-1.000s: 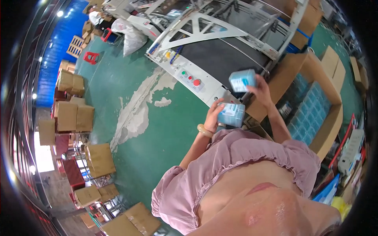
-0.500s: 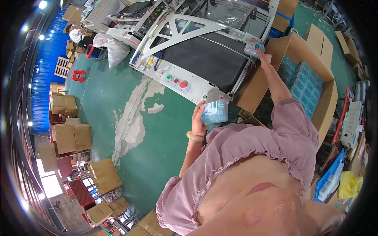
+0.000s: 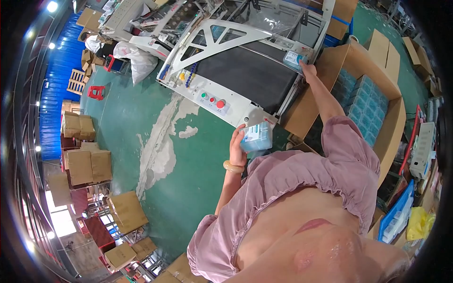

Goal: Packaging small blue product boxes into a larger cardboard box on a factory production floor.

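My left hand (image 3: 237,147), with a pale bangle at the wrist, is closed round one side of a clear blue package with a white label (image 3: 257,137). It is held up in front of my body, near the machine's front corner. My right arm reaches forward past the big carton. At its end my right hand (image 3: 309,70) grips a similar small blue package (image 3: 293,60) above the right edge of the machine's black conveyor belt (image 3: 245,68). Whether that package touches the machine, I cannot tell.
A large open carton (image 3: 311,94) at the right holds several rows of blue packages (image 3: 367,104). The white machine (image 3: 188,87) has round buttons (image 3: 220,104) along its front. Brown boxes (image 3: 89,166) and a red stool (image 3: 96,92) stand to the left. Another person (image 3: 94,43) is at the far left.
My right hand has moved slightly left with its package, further over the belt's edge. My left hand holds its package in almost the same place, tilted a little.
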A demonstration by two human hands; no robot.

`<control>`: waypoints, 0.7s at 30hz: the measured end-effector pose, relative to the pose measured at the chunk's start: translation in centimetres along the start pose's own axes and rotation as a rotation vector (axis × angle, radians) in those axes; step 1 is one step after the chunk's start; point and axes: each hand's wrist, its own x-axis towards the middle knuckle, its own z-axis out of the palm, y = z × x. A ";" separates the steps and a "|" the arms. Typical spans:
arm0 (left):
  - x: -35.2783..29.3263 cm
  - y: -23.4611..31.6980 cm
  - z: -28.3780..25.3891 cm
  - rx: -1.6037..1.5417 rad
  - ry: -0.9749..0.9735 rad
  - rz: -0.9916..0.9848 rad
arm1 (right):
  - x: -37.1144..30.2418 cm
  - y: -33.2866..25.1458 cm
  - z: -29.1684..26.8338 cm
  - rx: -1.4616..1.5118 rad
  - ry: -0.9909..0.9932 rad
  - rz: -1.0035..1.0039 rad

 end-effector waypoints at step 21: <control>2.2 -0.4 1.0 -0.228 -0.074 -0.184 | -30.5 2.3 -8.1 -0.213 -0.708 -1.574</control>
